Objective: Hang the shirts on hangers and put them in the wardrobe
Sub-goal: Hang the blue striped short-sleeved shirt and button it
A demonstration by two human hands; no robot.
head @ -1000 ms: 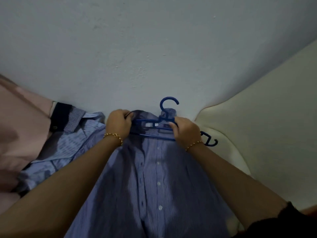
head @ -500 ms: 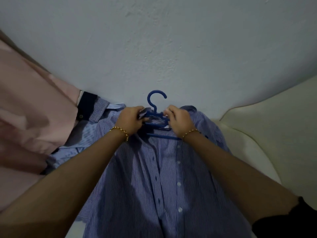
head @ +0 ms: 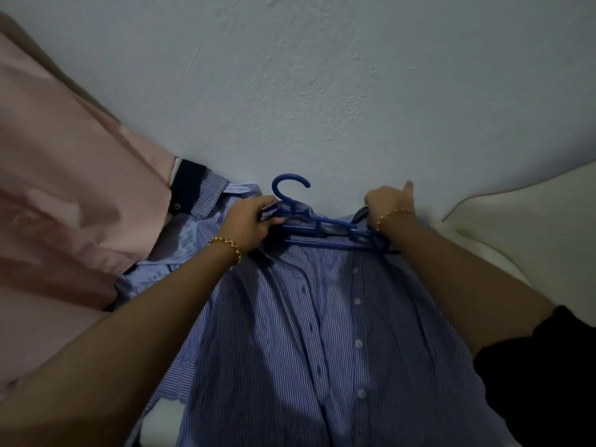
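A blue-and-white striped shirt [head: 309,333] lies spread in front of me, buttons up, its collar toward the wall. A blue plastic hanger [head: 317,222] sits in the neck opening with its hook [head: 288,188] sticking up above the collar. My left hand [head: 250,221] grips the collar's left side together with the hanger's left arm. My right hand [head: 385,201] grips the shirt's right shoulder cloth over the hanger's right arm, one finger pointing up. A second blue hanger seems to lie just under the first; I cannot separate them clearly.
A pink garment [head: 64,188] is piled at the left. Beside it lies a light blue shirt [head: 180,250] with a dark cuff and checked lining. A cream cushion or mattress [head: 529,227] fills the right. A pale wall [head: 322,75] stands right behind the shirt.
My right hand has moved from the hanger's centre out to the shirt's right shoulder. The left hand stays at the collar. The view has shifted a little to the right.
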